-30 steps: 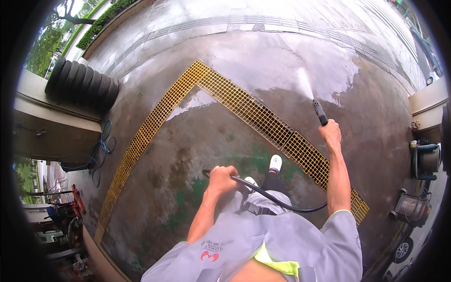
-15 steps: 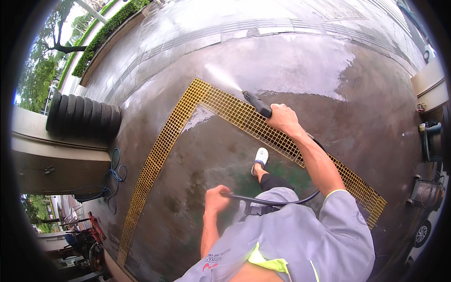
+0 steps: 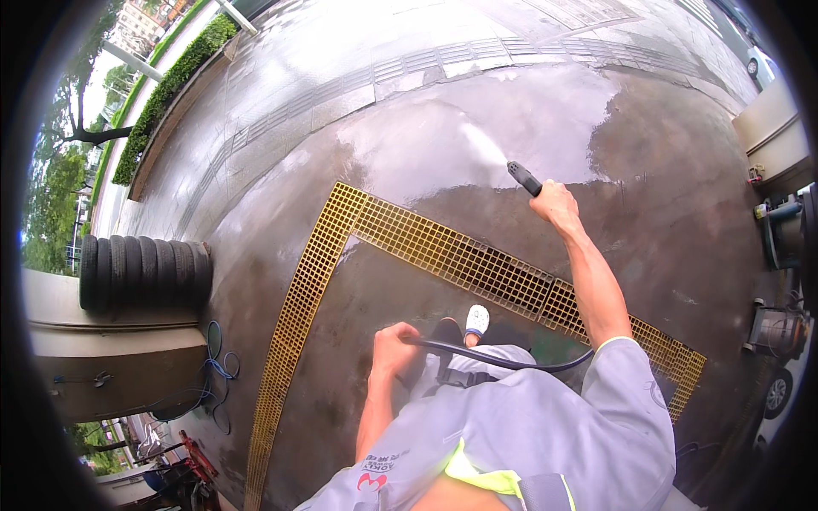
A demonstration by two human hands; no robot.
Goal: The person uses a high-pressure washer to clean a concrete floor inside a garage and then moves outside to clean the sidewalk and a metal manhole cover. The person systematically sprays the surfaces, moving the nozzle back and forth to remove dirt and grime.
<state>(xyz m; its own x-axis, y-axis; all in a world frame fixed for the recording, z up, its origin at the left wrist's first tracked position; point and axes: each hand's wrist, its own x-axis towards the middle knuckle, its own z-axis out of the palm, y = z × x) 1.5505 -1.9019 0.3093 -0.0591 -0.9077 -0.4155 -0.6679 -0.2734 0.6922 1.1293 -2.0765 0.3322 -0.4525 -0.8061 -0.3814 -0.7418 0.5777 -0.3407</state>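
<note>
My right hand (image 3: 555, 204) is closed around the grip of a black pressure washer gun (image 3: 524, 178), the arm stretched out ahead of me. A white fan of water (image 3: 484, 145) leaves its nozzle toward the far left and strikes the wet concrete (image 3: 400, 153) past the yellow floor grating (image 3: 434, 250). Near my waist, my left hand (image 3: 396, 347) is wrapped round a black hose (image 3: 503, 359), which runs across my front toward my right arm. Part of the hose is hidden behind that arm.
A row of black tyres (image 3: 145, 274) lies against the left wall, with a blue hose (image 3: 223, 366) hanging below. The grating bends at a corner and runs toward me on the left. Machines (image 3: 777, 330) stand along the right side; a hedge (image 3: 175, 98) borders the far left.
The gun in my right hand has moved to the right, and its spray now lands farther right. In the view, the grating's corner has shifted down and left. My left hand still grips the hose.
</note>
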